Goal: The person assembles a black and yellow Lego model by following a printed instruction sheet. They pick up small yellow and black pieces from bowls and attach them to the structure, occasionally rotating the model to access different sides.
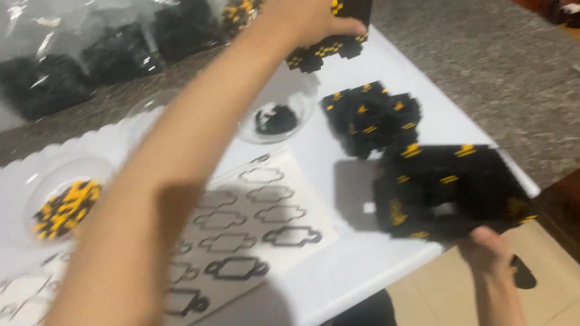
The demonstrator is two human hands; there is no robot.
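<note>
Surface: white tray (350,273) on speckled counter.
Left hand (307,11): fingers clamp a black-yellow block piece (336,42), lifted.
Right hand (487,251): pinches the block panel (446,190) edge, steadying.

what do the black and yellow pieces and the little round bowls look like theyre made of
The black and yellow pieces look like small plastic blocks locked together: stepped, pixel-like edges, a matte surface, though blur hides the detail. The round bowl holding black bits looks like clear, glossy plastic; the white tray shows through it. Glass cannot be ruled out.
</note>
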